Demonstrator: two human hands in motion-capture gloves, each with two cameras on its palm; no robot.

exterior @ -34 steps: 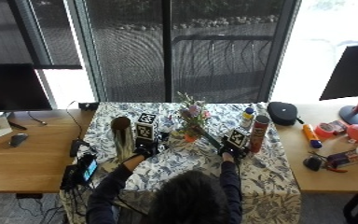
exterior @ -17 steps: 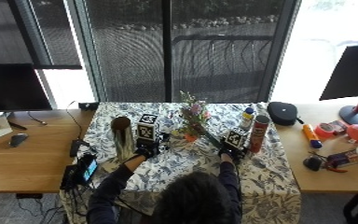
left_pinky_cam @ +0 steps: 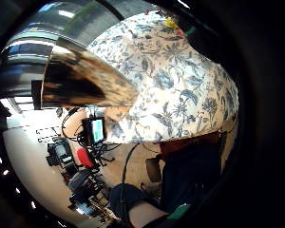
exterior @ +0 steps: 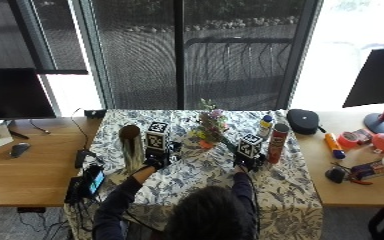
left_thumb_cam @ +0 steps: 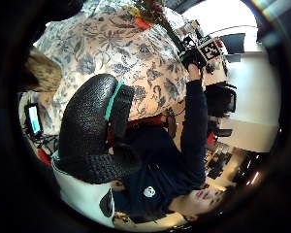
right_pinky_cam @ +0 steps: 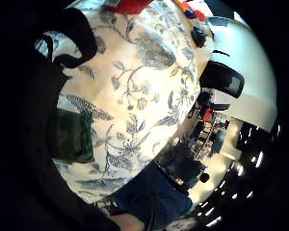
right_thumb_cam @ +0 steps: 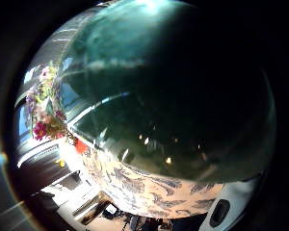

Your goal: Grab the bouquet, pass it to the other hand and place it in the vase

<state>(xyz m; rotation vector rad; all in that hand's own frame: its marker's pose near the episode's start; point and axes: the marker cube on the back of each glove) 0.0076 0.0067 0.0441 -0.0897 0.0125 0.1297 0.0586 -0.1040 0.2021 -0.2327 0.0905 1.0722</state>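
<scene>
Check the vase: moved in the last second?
No. The vase stands at the same spot on the floral tablecloth, near its left edge, beside the left hand.

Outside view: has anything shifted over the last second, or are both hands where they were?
Nothing has visibly changed. The bouquet still lies on the tablecloth with its stem end at the right hand, the left hand stays beside the vase, and the red can stands where it was.
</scene>
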